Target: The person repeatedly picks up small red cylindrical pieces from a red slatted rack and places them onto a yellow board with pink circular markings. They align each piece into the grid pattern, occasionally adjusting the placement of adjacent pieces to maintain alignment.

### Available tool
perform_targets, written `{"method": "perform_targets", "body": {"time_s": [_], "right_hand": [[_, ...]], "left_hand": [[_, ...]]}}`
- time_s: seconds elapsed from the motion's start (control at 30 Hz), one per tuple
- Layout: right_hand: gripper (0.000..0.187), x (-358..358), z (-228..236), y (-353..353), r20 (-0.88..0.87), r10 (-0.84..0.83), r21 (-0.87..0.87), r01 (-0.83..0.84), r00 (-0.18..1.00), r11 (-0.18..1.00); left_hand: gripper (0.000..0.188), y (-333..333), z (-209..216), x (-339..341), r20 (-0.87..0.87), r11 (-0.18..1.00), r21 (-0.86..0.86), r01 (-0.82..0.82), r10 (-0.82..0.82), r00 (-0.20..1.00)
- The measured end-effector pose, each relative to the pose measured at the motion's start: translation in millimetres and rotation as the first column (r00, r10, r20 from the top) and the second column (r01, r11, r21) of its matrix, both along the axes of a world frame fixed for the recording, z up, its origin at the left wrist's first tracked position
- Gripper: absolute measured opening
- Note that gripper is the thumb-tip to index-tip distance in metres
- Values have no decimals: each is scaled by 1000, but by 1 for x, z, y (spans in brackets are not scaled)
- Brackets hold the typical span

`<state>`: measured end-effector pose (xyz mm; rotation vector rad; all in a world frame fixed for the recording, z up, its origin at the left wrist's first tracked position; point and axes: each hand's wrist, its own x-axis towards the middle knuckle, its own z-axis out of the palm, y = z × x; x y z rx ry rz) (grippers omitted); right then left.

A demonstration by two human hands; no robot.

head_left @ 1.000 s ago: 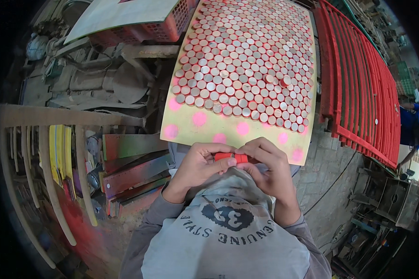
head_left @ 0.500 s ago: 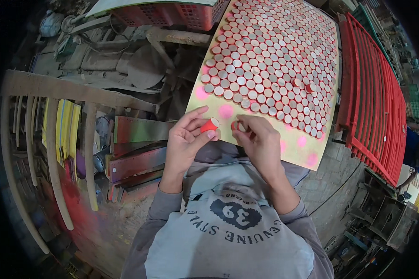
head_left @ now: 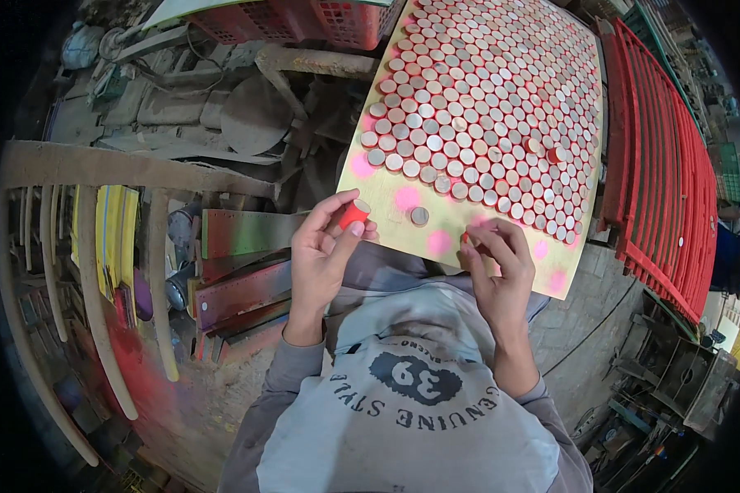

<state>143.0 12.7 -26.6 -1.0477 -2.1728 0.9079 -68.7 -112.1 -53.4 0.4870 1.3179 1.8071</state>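
Observation:
In my left hand, thumb and fingers grip a short red cylinder with a pale round end, tilted upward. My right hand is curled over the near edge of a yellowish board. A small red bit shows at its fingertips; what it belongs to is hidden. Between my hands a single round piece rests on the board, its greyish face up. Beyond it, many similar red-sided cylinders stand packed in rows. Two pieces sit on top of the others at the right.
Red slatted panels stand to the right of the board. A red plastic crate is at the far left of it. Left of me are a wooden rack with curved bars and several painted boards.
My right hand has moved right, away from the single round piece, which now rests on the board. My left hand, still gripping the red cylinder, has shifted slightly left.

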Motion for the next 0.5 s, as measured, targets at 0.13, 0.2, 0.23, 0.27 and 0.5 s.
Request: {"method": "perform_targets", "body": {"time_s": [0.13,0.2,0.23,0.27,0.5], "right_hand": [[35,-6,-14,-2,9,-42,74,42,999,996],[36,-14,-6,-2,1,-8,141,8,1000,990],[36,-19,0,-2,-5,7,176,-6,1000,984],[37,-27,11,-3,-65,82,112,-74,995,991],[31,-56,29,-12,-195,438,10,-445,878,896]], "left_hand": [[41,5,-1,-7,-48,1000,13,-21,21,999],[41,3,-6,-10,-51,999,48,15,-13,999],[40,3,-4,-11,-64,997,51,62,-58,996],[38,1,0,-11,-76,994,48,103,-99,992],[31,-13,19,-9,88,943,17,331,-331,939]]}}
